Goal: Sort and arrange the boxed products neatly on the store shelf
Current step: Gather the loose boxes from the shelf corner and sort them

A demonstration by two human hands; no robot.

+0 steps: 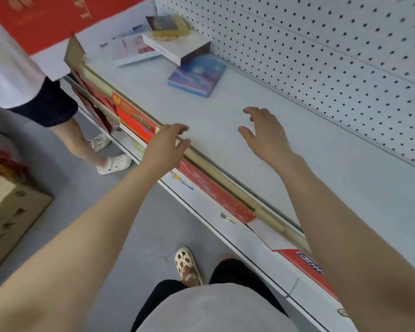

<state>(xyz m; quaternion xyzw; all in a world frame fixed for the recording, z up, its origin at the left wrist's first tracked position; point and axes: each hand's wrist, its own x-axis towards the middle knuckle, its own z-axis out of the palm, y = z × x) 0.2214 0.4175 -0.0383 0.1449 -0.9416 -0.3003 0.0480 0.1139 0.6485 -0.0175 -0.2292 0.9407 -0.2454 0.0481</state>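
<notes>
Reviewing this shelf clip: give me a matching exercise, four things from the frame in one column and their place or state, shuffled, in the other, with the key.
Things:
1. blue box
2. white box
3. left hand
4. right hand

Places or states:
A. over the bare shelf surface, fingers spread, holding nothing
B. tilted, one end propped on another box
C. at the shelf's front edge, empty
D. flat on the shelf near the pegboard

Pairs: 1-D, 2-B, 3-C, 4-A

Grey shirt (216, 310), black shorts (235, 271), cream perforated clog (187, 264).
</notes>
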